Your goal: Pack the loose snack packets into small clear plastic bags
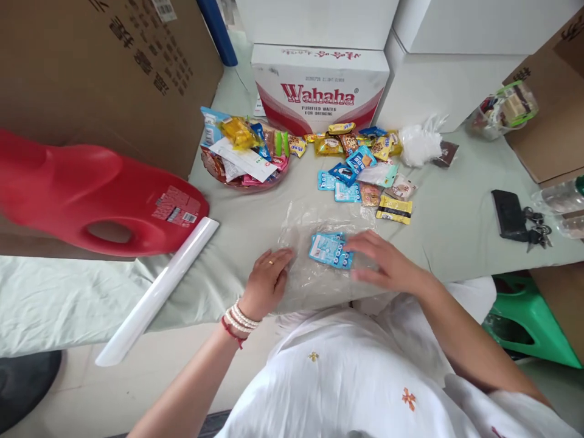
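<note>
A clear plastic bag [314, 228] lies flat on the table in front of me, with several small light-blue snack packets [329, 249] stacked on or in it. My left hand [267, 281] rests at the bag's left edge, fingers curled against the plastic. My right hand [381, 263] lies over the bag's right side, fingers stretched flat toward the blue packets and touching them. A spread of mixed snack packets [365, 170] sits just beyond the bag.
A pink bowl [249, 181] heaped with snacks stands at the back left. A red jug [91, 194] lies on its side at left beside a white roll [157, 292]. A Wahaha carton [319, 88], white boxes, a black wallet with keys [513, 216] and a green stool [533, 322] surround the area.
</note>
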Demonstrator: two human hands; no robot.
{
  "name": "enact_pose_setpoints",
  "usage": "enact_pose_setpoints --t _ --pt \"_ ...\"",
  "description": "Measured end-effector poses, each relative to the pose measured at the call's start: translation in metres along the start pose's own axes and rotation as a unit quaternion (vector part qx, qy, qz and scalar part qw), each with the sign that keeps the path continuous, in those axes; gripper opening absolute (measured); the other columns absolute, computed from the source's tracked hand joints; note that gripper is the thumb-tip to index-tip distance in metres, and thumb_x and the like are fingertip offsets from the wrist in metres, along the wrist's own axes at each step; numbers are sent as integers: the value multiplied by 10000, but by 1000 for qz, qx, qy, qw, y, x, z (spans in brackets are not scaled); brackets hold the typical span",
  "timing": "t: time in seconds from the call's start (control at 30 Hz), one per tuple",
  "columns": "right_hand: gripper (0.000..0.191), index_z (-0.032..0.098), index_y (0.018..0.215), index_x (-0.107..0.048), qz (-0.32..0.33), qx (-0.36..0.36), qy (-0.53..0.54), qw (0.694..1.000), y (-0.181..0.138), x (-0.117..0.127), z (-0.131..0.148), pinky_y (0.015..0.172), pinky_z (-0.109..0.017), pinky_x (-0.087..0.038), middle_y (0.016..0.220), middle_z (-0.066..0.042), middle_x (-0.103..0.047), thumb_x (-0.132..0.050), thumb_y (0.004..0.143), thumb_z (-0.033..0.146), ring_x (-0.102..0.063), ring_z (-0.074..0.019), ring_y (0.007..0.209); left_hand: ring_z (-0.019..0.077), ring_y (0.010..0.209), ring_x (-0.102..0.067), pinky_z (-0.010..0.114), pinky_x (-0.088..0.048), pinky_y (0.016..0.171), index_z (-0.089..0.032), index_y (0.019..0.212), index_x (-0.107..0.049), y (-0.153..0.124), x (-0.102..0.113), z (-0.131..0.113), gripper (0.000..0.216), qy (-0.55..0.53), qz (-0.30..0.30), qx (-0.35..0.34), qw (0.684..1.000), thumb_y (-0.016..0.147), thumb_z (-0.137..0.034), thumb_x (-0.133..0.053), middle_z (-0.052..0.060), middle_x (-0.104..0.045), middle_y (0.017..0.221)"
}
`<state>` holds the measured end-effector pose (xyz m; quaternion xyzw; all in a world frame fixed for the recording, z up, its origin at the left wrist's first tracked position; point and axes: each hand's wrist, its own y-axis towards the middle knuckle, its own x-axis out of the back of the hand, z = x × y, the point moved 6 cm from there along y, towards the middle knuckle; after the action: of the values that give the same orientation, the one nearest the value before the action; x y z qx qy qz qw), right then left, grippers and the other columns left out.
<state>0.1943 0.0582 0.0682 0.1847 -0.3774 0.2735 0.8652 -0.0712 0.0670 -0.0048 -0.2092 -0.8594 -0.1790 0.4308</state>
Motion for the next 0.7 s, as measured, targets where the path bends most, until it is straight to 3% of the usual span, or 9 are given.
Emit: enact_pose_setpoints --t 0.07,0.1,0.17,0.23,0.3,0.37,0.47,0.57,0.7 --pt "689 208 1445 -524 19 -1 -14 1000 -34 -12 9 1089 -515 -451 1430 -164 -548 -719 891 567 -471 -326 1322 272 1422 -513 569 -287 1251 -227 1471 -482 -6 5 1 589 -14 66 -55 996 886 -158 -461 130 -557 1522" --pt "646 215 1422 -547 14 -14 -31 999 -48 -19 10 1092 -537 -445 1443 -167 -542 -721 895 548 -462 -337 1337 289 1472 -454 585 -236 1265 -213 1498 -440 -9 8 1 650 -25 96 -86 991 851 -167 -488 146 -490 1580" --pt "354 238 1283 -636 -20 -50 -50 997 -66 -28 6 1038 -527 -481 1365 -150 -599 -640 977 416 -518 -316 1271 317 1541 -342 606 -156 1279 -196 1513 -401 -14 12 0 740 -52 144 -133 979 785 -179 -527 163 -379 1649" --pt "183 247 1127 -679 -59 -79 -21 995 -68 -29 1 941 -455 -527 1220 -125 -660 -534 1027 295 -594 -267 1131 341 1564 -282 617 -121 1278 -199 1502 -420 -15 14 1 758 -58 171 -147 973 760 -203 -571 166 -321 1678" --pt "186 242 1045 -678 -78 -100 37 991 -56 -20 -6 858 -383 -534 1104 -105 -679 -497 1036 287 -630 -226 1006 376 1566 -254 631 -120 1268 -219 1466 -490 -11 13 3 714 -39 175 -140 974 773 -281 -648 161 -314 1683" --pt "205 226 1004 -676 -76 -133 92 984 -38 -7 -17 786 -329 -514 996 -83 -682 -508 1029 342 -635 -194 894 383 1537 -304 618 -173 1252 -254 1324 -632 -3 12 5 533 -17 153 -126 980 809 -378 -692 133 -437 1619" --pt "302 198 929 -661 -53 -225 182 956 -16 5 -45 634 -270 -438 790 -25 -637 -558 968 479 -559 -149 684 303 1347 -530 510 -357 1151 -261 999 -733 15 15 9 225 -22 82 -78 993 939 -392 -560 88 -724 1251" --pt "405 189 895 -622 -17 -331 233 914 -9 0 -77 537 -250 -344 652 28 -553 -562 897 590 -440 -120 546 273 1062 -634 450 -448 968 -226 829 -686 36 18 17 331 -2 20 25 999 992 -366 -434 81 -736 895" --pt "326 184 812 -628 58 -385 16 921 -3 2 -91 575 -266 -317 670 -12 -593 -533 939 468 -484 -146 606 328 935 -596 464 -446 859 -208 749 -648 55 14 25 325 113 -22 183 976 948 -420 -505 104 -666 765"
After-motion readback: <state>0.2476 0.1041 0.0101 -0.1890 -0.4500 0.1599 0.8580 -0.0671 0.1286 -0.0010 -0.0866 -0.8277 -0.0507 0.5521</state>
